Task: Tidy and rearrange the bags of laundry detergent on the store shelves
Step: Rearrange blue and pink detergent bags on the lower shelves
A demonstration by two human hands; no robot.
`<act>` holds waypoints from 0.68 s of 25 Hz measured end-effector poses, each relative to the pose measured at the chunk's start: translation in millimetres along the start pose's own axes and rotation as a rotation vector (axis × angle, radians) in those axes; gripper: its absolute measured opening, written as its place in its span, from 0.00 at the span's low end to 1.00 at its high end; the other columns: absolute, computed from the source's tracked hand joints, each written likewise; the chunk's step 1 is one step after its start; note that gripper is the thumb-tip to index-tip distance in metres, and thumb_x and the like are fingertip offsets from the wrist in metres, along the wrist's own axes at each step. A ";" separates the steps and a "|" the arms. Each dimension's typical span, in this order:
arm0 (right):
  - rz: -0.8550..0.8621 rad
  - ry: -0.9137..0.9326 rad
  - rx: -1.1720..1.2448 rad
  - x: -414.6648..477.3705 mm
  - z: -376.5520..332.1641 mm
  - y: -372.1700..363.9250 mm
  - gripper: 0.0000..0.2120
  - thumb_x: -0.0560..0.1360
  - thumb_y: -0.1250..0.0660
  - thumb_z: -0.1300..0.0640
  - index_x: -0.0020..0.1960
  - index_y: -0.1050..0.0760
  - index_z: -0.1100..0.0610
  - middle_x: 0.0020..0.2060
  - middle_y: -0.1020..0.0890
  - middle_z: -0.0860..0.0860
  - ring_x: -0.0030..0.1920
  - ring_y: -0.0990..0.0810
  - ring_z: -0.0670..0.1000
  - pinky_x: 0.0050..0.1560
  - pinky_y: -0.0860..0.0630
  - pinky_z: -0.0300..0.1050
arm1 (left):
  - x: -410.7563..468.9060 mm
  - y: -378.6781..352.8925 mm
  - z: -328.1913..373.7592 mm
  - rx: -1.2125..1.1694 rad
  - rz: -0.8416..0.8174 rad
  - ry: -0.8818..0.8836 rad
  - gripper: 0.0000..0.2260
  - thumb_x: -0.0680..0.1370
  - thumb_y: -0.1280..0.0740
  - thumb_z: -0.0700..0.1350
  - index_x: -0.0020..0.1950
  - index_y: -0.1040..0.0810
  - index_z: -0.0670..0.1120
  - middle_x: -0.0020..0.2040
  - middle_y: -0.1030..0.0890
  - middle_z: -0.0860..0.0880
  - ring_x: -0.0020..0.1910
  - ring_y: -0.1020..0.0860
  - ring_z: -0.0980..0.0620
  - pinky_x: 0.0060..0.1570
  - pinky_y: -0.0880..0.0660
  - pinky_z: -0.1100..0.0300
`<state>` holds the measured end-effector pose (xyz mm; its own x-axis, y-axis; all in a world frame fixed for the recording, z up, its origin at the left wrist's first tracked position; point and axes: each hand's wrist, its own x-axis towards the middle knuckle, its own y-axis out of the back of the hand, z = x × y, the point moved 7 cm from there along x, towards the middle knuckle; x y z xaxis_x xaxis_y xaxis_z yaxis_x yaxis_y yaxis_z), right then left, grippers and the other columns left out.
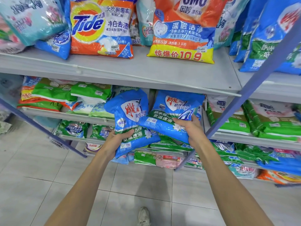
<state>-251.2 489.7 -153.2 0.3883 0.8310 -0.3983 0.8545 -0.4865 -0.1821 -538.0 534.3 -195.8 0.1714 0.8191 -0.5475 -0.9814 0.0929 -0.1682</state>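
A shop aisle: grey metal shelves (146,70) on blue uprights (260,82) hold crowded detergent bags (53,92) from 9 to 3 o'clock. At 12 o'clock, an orange bag (182,30) carries a yellow price band (179,54) reading 10.9. Pale floor tiles (40,176) lie at 6 o'clock.

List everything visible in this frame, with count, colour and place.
Top shelf: one, grey, across the upper frame.
Tide bag: one, orange, top shelf, left of centre.
OMO bag: one, orange with a yellow strip, top shelf, centre.
Standing blue bags: several, blue and green, top shelf, right.
Green bags: many, green, stacked flat on the lower shelves.
Held bags: two, blue with green bands, left blue bag and right blue bag, in front of the lower shelves.
Floor: pale tiles, below.
Shoe: one, white, bottom edge.
Hands: two; left hand grips the left blue bag, right hand grips the right blue bag.
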 end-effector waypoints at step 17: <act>-0.107 0.148 0.038 -178.3 -49.5 205.4 0.30 0.51 0.16 0.64 0.53 0.17 0.60 0.51 0.13 0.61 0.53 0.15 0.63 0.63 0.23 0.64 | -159.8 -113.7 -26.1 -0.030 -0.181 -0.162 0.49 0.54 0.15 0.62 0.70 0.25 0.46 0.60 0.15 0.42 0.56 0.15 0.40 0.53 0.18 0.40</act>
<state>-127.9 255.0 -75.1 0.3448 0.9077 -0.2391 0.8809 -0.4008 -0.2515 -451.6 378.1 -110.6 0.3259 0.8707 -0.3683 -0.9325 0.2319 -0.2770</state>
